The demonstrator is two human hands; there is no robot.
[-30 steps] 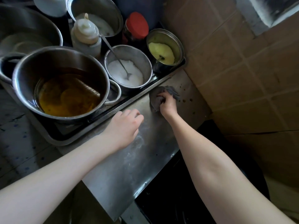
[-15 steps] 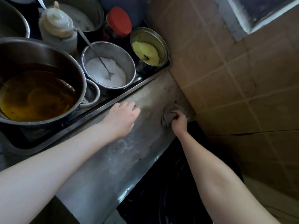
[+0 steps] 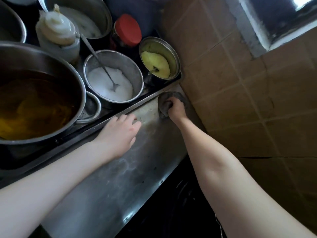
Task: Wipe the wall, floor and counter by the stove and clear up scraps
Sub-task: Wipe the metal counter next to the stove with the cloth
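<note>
The right hand [image 3: 176,109] has its grip clenched on a crumpled grey cloth [image 3: 165,100], in the corner of the scuffed steel surface [image 3: 109,182], just beside the brown tiled wall [image 3: 240,86]. The left hand [image 3: 120,133] rests flat there, grip released.

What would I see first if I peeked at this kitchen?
Probably the big pot of golden-brown liquid at the left. Next, the right hand gripping a grey rag in the far corner of the metal counter, right by the tiled wall, while the left hand rests on the counter nearer to us. The red lid on a jar at the back pops out too.
</note>
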